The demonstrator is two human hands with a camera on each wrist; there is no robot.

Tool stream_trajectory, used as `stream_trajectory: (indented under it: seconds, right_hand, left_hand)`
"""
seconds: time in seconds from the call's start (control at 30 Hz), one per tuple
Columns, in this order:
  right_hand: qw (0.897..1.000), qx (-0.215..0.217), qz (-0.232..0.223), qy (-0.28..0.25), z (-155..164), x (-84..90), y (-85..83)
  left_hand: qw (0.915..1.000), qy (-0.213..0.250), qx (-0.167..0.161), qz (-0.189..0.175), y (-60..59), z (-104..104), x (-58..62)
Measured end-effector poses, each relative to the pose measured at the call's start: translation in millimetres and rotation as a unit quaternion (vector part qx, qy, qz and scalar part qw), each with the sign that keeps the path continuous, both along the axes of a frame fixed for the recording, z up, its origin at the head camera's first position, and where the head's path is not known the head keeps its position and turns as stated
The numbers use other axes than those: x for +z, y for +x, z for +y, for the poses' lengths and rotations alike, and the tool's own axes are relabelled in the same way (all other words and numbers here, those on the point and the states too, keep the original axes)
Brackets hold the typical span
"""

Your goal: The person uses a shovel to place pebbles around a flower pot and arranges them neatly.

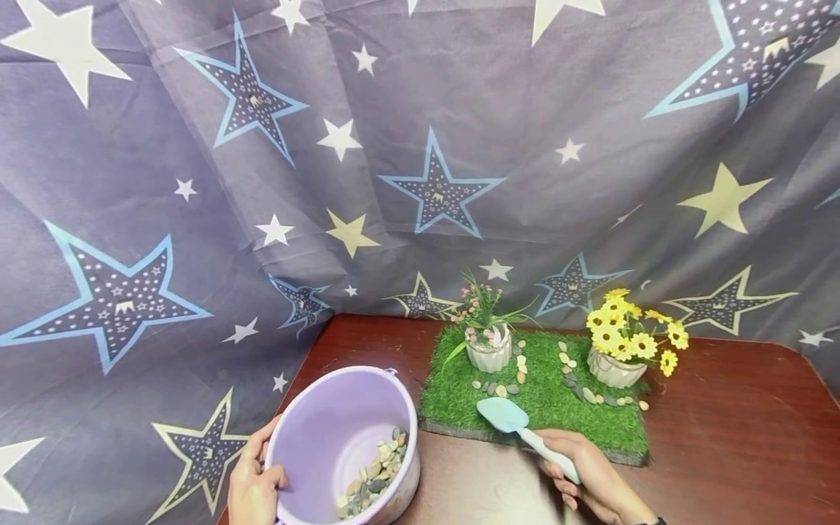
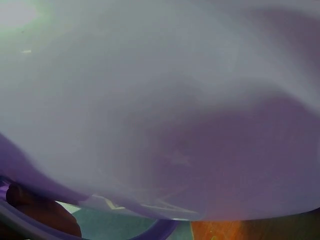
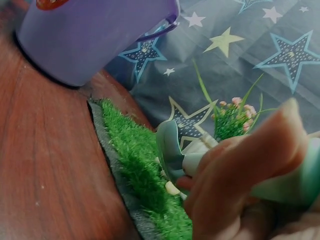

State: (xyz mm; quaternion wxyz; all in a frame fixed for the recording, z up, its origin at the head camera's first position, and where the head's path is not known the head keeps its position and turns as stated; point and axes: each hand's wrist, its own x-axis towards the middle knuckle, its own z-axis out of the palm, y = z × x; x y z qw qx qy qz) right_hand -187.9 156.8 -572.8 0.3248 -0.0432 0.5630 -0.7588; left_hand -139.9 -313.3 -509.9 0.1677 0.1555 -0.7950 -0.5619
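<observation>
While left hand (image 1: 252,485) grips tilted purple bucket (image 1: 328,430) rim at near left, right hand (image 1: 593,477) fingers wrap mint scoop (image 1: 525,434), blade over grass mat (image 1: 545,408) near edge.

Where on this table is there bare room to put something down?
Bare wood lies right of the grass mat, out to the table edge, and in a smaller strip behind the purple bucket. The mat is crowded with two flower pots and pebble trails; the front gap is taken by the right hand holding the trowel.

lilac bucket (image 1: 328,437) tilted, pebbles (image 1: 375,474) inside | mint trowel (image 1: 518,430) blade over grass mat edge
</observation>
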Motion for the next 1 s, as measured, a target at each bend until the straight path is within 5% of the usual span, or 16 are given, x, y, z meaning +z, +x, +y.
stream_trajectory:
  seconds: [0.23,0.37,0.43,0.5,0.6,0.67,0.73,0.83,0.9,1.0]
  right_hand:
    - [0.993,0.05,0.061,-0.085,7,21.8,8.8]
    - [0.968,0.09,0.194,-0.131,2,37.4,15.3]
    - [0.952,0.09,0.28,-0.091,-6,46.2,21.4]
    - [0.919,0.069,0.388,0.009,-15,53.4,28.8]
    - [0.839,0.025,0.502,0.21,-33,57.8,39.7]
    - [0.79,0.006,0.53,0.307,-46,56.1,44.1]
    - [0.756,-0.006,0.541,0.369,-60,51.7,47.4]
    - [0.707,-0.029,0.556,0.436,-76,43.5,49.8]
    - [0.66,-0.061,0.575,0.479,-83,37.9,50.3]
    - [0.611,-0.102,0.591,0.517,-91,32.6,48.2]
  left_hand:
    - [0.9932,-0.095,0.042,-0.051,2.4,14,15.3]
    - [0.9875,-0.144,0.042,-0.048,8.4,42,33.1]
    - [0.9832,-0.178,0.031,-0.025,12.5,59,40.0]
    - [0.976,-0.217,0.021,-0.001,16.5,77,44.3]
    - [0.9646,-0.26,0.002,0.047,21.1,100,45.3]
    - [0.9583,-0.277,-0.008,0.069,23.3,111,44.9]
    - [0.9528,-0.291,-0.016,0.086,25.7,118,43.6]
    - [0.9513,-0.295,-0.019,0.089,29.2,125,41.6]
    - [0.951,-0.294,-0.019,0.093,31.3,129,40.3]
    - [0.9511,-0.291,-0.021,0.103,33.7,132,39.3]
